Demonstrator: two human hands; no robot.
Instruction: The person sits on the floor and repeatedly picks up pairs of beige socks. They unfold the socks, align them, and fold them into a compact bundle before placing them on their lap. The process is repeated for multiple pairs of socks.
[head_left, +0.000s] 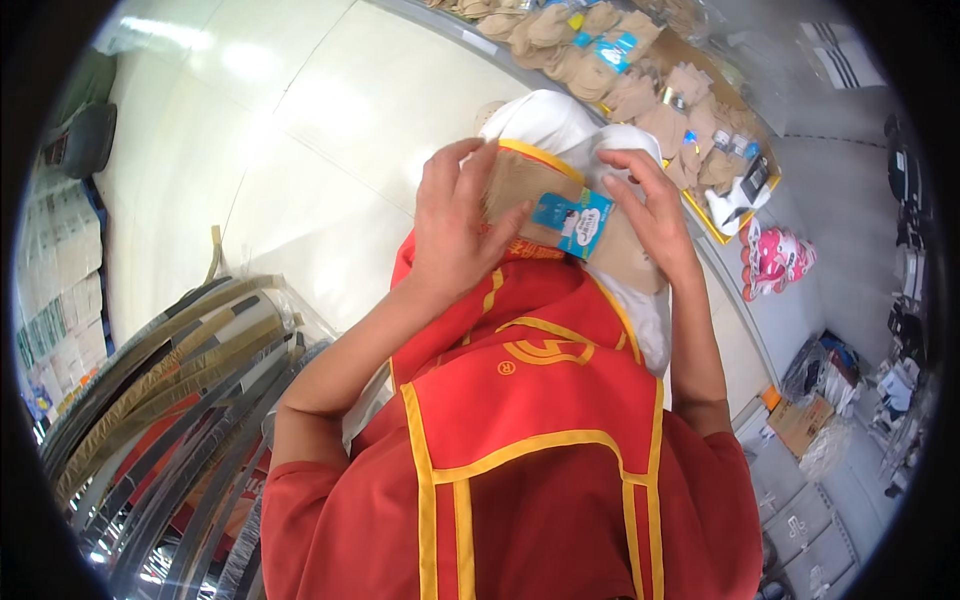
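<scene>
A bundle of beige socks (517, 187) lies across my lap on the red apron (525, 300) with yellow trim. Around its middle sits a blue printed paper band (576, 223). My left hand (461, 214) rests at the bundle's left part, its fingers apart and thumb over the socks. At the right end is my right hand (652, 210), thumb and fingers spread near the band; whether it touches the socks is unclear. Neither hand is closed round the bundle. White trousers (544, 112) show beyond it.
A yellow-edged box (705, 210) of beige socks stands on a low shelf ahead to the right. Beside it is a pink and white roller skate (780, 259). Plastic-wrapped curved strips (187, 375) fill the lower left. A cardboard box (801, 424) lies at the right.
</scene>
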